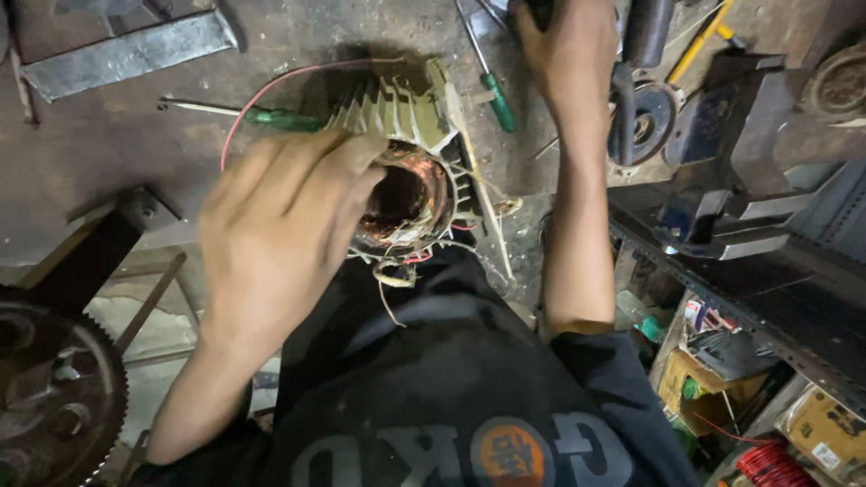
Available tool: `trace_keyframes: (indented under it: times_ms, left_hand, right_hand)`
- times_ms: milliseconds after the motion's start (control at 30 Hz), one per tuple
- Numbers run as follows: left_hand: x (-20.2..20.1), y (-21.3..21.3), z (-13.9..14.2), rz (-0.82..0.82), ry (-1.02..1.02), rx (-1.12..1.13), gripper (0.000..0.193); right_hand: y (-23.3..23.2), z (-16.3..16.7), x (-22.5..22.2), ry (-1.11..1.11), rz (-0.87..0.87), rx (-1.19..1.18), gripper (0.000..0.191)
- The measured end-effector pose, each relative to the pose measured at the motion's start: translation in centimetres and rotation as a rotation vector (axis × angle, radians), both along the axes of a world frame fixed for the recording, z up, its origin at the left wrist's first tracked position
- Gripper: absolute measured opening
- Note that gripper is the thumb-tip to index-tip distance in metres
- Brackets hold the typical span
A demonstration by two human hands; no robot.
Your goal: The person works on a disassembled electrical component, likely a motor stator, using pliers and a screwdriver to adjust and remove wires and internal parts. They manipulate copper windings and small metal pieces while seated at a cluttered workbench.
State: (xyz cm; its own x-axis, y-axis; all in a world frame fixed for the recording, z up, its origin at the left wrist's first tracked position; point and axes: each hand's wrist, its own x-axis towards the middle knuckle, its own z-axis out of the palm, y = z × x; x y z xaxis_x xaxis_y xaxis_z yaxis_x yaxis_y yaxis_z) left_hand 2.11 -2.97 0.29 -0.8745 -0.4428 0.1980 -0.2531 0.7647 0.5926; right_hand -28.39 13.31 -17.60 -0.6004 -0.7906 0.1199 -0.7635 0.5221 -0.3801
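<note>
Stator (410, 180) sat mid-bench, copper windings still in, loose wires hanging at 6 o'clock. Left hand (280, 225) gripped its finned shell; right hand (566, 41) at 1 o'clock clenched something dark, can't tell what.

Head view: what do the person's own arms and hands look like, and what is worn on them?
Both hands are bare: no gloves, rings or watch show on the left hand or right hand. Forearms are uncovered. Short dark sleeves of a dark shirt end near the elbows.
</note>
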Motion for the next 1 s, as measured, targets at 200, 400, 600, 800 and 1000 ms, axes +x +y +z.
trace_keyframes:
  times_ms: [200,400,600,800,1000]
  left_hand:
    - [-0.5,-0.4,0.2,-0.041,0.025,-0.023,0.024]
    - [-0.9,-0.9,-0.1,-0.127,0.046,0.016,0.022]
    - [-1.8,-1.6,-0.7,-0.274,0.036,-0.032,0.020]
    - [-1.5,-2.1,-1.4,-0.290,0.081,0.105,0.015]
    - [-0.1,-2.1,-1.2,-0.333,0.070,0.164,0.014]
  right_hand:
    - [3.3,7.7,3.6,-0.248,-0.159,-0.258,0.024]
    - [7.4,18.8,13.9,-0.899,-0.389,-0.749,0.015]
    - [4.8,23.1,22.7,-0.886,-0.449,-0.724,0.013]
    - [3.4,21.7,25.9,-1.304,-0.467,-0.521,0.010]
    - [1.1,18.7,27.2,-1.247,-0.641,-0.555,0.031]
